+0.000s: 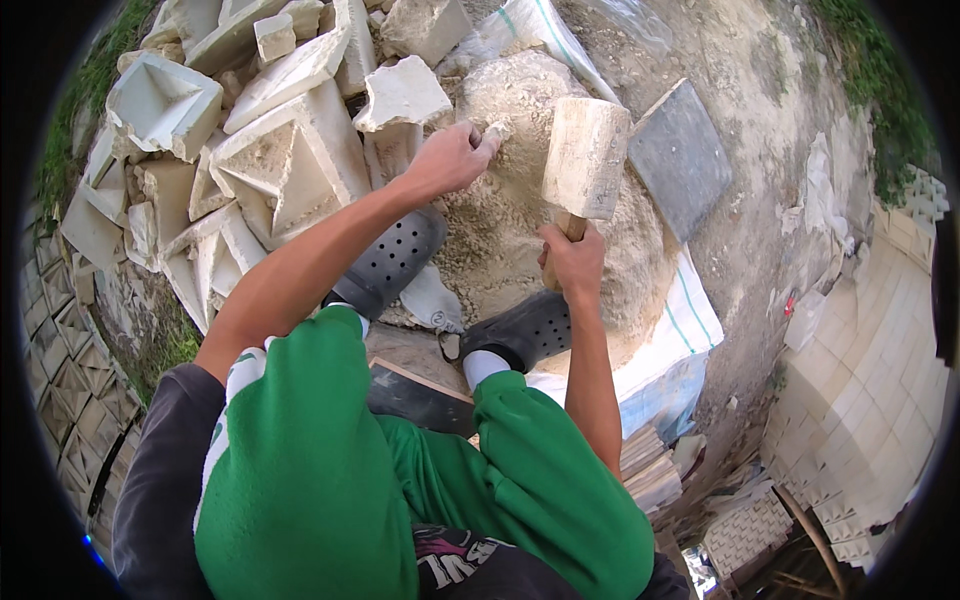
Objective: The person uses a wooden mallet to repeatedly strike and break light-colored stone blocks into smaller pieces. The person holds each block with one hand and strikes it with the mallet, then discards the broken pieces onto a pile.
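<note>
My right hand (575,258) is wrapped round the handle of a wooden mallet (586,158), whose thick, pale, dust-coated head stands up above the fist. Farther left, my left hand (452,160) is closed, its fingertips pinching a small pale lump (496,130) that looks like broken plaster. Beneath both hands lies a heap of crumbled, cream-coloured powder (520,85) with small bits in it. Close to my left hand, a jagged white chunk (402,95) rests at the edge of a pile of broken pieces.
Broken hollow white blocks (290,165) pile up at the left. A flat grey slab (682,160) leans on the heap's right side. White woven sacking (690,310) lies under the heap. My grey clogs (520,330) stand at its near edge. Pale patterned tiles (850,370) are at the far right.
</note>
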A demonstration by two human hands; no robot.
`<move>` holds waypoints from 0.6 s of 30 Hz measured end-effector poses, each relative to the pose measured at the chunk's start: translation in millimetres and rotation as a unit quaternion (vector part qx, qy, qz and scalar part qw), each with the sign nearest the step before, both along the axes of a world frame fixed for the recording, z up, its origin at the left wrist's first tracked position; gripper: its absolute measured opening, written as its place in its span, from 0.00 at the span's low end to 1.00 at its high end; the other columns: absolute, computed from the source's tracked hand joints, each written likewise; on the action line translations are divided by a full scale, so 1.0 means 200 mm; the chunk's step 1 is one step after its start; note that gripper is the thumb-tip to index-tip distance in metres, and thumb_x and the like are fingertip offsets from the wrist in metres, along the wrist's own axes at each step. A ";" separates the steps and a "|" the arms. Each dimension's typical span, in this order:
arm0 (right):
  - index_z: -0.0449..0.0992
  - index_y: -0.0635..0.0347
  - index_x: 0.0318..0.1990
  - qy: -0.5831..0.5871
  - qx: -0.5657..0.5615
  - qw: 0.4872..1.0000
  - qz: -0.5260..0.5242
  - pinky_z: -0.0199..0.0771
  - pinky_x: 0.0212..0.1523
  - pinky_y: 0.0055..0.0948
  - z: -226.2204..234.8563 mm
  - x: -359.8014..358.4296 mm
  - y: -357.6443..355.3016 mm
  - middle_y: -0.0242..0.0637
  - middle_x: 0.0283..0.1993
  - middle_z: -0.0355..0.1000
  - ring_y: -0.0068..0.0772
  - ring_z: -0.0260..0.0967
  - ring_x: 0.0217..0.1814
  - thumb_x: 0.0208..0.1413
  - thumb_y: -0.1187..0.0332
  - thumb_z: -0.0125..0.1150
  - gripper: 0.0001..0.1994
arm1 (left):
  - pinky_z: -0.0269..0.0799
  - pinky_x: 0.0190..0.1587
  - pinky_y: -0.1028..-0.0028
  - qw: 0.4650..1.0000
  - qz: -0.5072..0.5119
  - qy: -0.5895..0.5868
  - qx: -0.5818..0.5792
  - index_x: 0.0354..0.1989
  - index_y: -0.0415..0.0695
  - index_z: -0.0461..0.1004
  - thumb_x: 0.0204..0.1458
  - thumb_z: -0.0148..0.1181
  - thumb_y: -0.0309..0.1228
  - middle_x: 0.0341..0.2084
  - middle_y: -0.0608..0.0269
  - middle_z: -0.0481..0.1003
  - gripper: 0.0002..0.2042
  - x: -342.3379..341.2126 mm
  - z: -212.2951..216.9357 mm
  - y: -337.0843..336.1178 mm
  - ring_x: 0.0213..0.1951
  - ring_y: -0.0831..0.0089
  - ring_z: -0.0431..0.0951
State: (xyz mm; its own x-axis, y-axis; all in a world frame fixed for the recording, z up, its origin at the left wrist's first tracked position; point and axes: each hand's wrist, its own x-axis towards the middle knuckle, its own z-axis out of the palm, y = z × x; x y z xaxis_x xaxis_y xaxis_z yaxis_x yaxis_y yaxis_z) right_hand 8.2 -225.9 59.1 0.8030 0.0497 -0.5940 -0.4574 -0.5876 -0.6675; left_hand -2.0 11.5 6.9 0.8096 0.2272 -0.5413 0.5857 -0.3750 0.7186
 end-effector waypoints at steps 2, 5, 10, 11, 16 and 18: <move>0.75 0.68 0.33 -0.003 0.003 1.000 -0.015 0.71 0.20 0.30 -0.01 0.01 -0.02 0.36 0.23 0.73 0.28 0.72 0.19 0.49 0.70 0.67 0.10 | 0.77 0.30 0.69 1.000 -0.014 0.004 0.009 0.33 0.35 0.76 0.62 0.57 0.51 0.20 0.56 0.78 0.24 0.04 0.02 -0.01 0.22 0.70 0.81; 0.76 0.72 0.37 0.000 -0.005 1.000 0.012 0.75 0.23 0.30 0.01 0.03 -0.04 0.39 0.24 0.76 0.30 0.75 0.19 0.48 0.64 0.69 0.17 | 0.77 0.30 0.70 0.999 -0.032 0.017 -0.008 0.33 0.35 0.76 0.62 0.58 0.49 0.21 0.56 0.79 0.24 0.11 0.03 0.02 0.22 0.70 0.82; 0.78 0.72 0.35 -0.050 -0.012 0.997 0.063 0.74 0.25 0.32 0.14 0.07 0.02 0.40 0.22 0.76 0.31 0.76 0.21 0.48 0.64 0.68 0.16 | 0.77 0.32 0.70 1.000 0.022 0.009 -0.008 0.35 0.33 0.78 0.60 0.61 0.46 0.22 0.56 0.80 0.21 0.12 0.06 0.02 0.24 0.71 0.82; 0.78 0.73 0.35 -0.062 -0.014 0.995 0.075 0.74 0.26 0.33 0.17 0.08 0.04 0.40 0.21 0.76 0.32 0.76 0.21 0.48 0.64 0.68 0.16 | 0.77 0.32 0.70 0.999 0.031 -0.011 0.005 0.36 0.34 0.78 0.60 0.61 0.45 0.23 0.56 0.80 0.21 0.11 0.07 0.02 0.24 0.71 0.82; 0.78 0.68 0.31 -0.187 0.103 0.974 0.072 0.72 0.23 0.29 0.13 0.04 0.12 0.36 0.21 0.74 0.27 0.73 0.20 0.51 0.67 0.67 0.11 | 0.75 0.31 0.69 0.993 0.070 -0.087 0.033 0.40 0.36 0.80 0.60 0.61 0.44 0.23 0.58 0.80 0.19 0.07 0.06 0.00 0.22 0.72 0.80; 0.78 0.68 0.32 -0.176 0.045 0.979 0.087 0.73 0.25 0.30 0.06 0.02 0.14 0.37 0.21 0.75 0.28 0.74 0.20 0.51 0.65 0.67 0.12 | 0.75 0.32 0.68 0.993 0.069 -0.091 0.025 0.38 0.36 0.80 0.60 0.61 0.44 0.23 0.57 0.80 0.19 0.08 0.04 0.01 0.22 0.71 0.80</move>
